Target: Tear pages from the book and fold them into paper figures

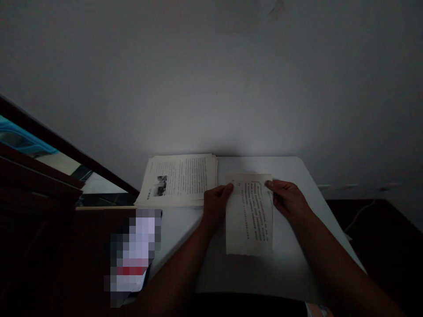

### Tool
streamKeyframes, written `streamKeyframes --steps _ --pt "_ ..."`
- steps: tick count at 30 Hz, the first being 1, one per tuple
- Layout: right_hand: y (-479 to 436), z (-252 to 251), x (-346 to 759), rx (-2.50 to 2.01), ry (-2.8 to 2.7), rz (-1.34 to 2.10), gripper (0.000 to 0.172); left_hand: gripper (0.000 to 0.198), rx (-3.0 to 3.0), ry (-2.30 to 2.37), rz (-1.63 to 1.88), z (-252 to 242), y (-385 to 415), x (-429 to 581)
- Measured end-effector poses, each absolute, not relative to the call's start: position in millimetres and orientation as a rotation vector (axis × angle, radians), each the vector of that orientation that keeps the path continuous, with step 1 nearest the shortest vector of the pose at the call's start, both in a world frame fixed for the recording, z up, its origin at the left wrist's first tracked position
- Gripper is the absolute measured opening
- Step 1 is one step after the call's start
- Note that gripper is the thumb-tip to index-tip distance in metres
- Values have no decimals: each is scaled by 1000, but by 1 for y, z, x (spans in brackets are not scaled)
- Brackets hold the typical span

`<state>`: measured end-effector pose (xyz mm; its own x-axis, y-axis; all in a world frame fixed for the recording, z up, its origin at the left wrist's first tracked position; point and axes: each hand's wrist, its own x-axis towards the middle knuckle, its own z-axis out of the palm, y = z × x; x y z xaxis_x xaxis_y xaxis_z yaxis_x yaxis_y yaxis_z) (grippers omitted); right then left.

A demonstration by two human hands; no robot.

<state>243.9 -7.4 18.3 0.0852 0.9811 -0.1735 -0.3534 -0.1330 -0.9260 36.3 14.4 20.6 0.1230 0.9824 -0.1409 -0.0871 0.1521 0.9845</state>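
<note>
A printed sheet of paper [249, 215] is held up over the white table, its lower edge looking uneven. My left hand [216, 200] pinches its left edge near the top, thumb on the front. On the opposite side, my right hand [291, 198] grips the upper right edge between thumb and fingers. Lines of dark text cover the page, too small and dim to read. To the left of my left hand lies a stack of printed pages [178, 180], the top one bearing text and a small dark picture.
The white table [287, 169] stands against a pale wall [211, 88]. At its left edge is a blurred-out object with a bright face, perhaps a phone [135, 255]. Dark wooden furniture [39, 171] is on the left. A pale cable [360, 213] hangs at the right.
</note>
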Motion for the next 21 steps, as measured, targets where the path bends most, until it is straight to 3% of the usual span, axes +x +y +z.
streamKeyframes --steps 21 --pt "-7 16 237 -1142 -754 1133 22 40 1143 1110 1038 19 15 33"
